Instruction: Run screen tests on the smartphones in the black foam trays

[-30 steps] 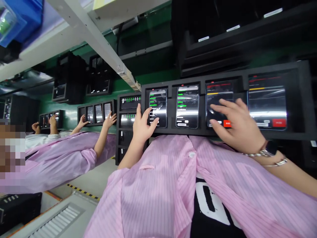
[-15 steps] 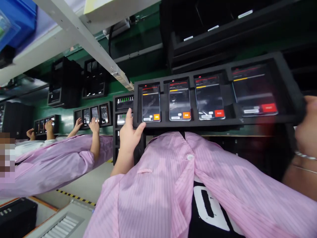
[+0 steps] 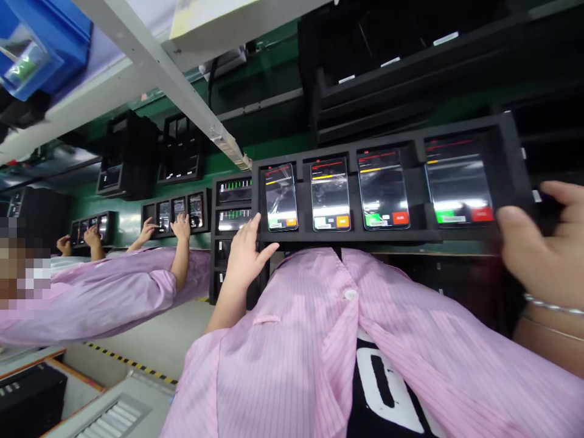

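Observation:
A long black foam tray (image 3: pixel 410 235) holds a row of phones with lit screens: the leftmost phone (image 3: pixel 281 196), a second phone (image 3: pixel 330 193), a third phone (image 3: pixel 382 188) and a rightmost phone (image 3: pixel 458 179). Each screen shows red and yellow bars and coloured buttons. My left hand (image 3: pixel 244 255) grips the tray's left end, thumb under its edge. At the tray's right end my right hand (image 3: pixel 542 255) is closed around it, thumb on the front beside the rightmost phone. A bracelet sits on that wrist. My pink striped coat fills the lower view.
Left of me, co-workers in pink coats have their hands on another phone tray (image 3: pixel 173 210). A stack of black trays (image 3: pixel 232 210) stands beside my left hand. More black trays (image 3: pixel 410 55), a white beam (image 3: pixel 182 79) and a blue bin (image 3: pixel 27 42) are around.
A second ago both hands were touching phone screens. They have since moved outward to the tray's two ends and closed on it. The two left screens switched from green lists to red and yellow bars.

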Tool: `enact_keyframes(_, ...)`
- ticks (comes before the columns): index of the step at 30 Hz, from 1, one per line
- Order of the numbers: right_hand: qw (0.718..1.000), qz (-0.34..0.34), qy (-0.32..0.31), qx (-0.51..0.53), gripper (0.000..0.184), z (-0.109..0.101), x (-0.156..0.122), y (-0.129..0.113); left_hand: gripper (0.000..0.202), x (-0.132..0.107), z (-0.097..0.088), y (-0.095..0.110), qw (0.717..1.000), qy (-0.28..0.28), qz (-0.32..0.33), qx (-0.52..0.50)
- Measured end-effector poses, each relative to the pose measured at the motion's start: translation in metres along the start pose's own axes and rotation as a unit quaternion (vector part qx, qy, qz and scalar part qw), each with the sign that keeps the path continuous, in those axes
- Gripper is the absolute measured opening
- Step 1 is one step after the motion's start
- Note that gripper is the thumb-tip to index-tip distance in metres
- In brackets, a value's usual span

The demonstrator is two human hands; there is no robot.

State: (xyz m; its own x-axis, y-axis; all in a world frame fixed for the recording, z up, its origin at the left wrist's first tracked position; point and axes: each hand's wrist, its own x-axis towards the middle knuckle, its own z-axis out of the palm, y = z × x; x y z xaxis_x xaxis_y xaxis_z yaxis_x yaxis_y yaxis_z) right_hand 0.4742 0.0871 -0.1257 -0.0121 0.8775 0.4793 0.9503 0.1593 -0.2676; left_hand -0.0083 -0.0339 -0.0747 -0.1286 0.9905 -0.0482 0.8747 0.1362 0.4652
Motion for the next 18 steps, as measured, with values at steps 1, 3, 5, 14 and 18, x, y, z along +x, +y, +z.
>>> enact_keyframes(1, 0.998, -0.026, 0.023, 0.053, 0.076, -0.003, 0.002, -0.017, 0.088, -0.003, 0.006, -0.002, 1.0, 0.005, 0.002, 0.02)
enact_keyframes(3, 0.98, -0.102, -0.019, 0.167, 0.053, -0.015, 0.008, -0.052, 0.079, -0.005, 0.012, -0.003, 0.998, 0.017, -0.001, 0.063)
enact_keyframes(5, 0.948, -0.185, -0.086, 0.243, 0.039, -0.026, 0.014, -0.083, 0.07, -0.002, 0.012, 0.0, 0.995, 0.025, 0.001, 0.098)
enact_keyframes(14, 0.918, -0.254, -0.19, 0.237, 0.032, 0.012, -0.005, -0.112, 0.071, 0.024, 0.033, 0.042, 0.983, 0.067, 0.166, 0.037)
enact_keyframes(18, 0.94, -0.223, -0.126, 0.227, 0.031, -0.006, 0.002, -0.089, 0.064, 0.035, 0.055, 0.057, 0.98, 0.02, 0.194, 0.033)
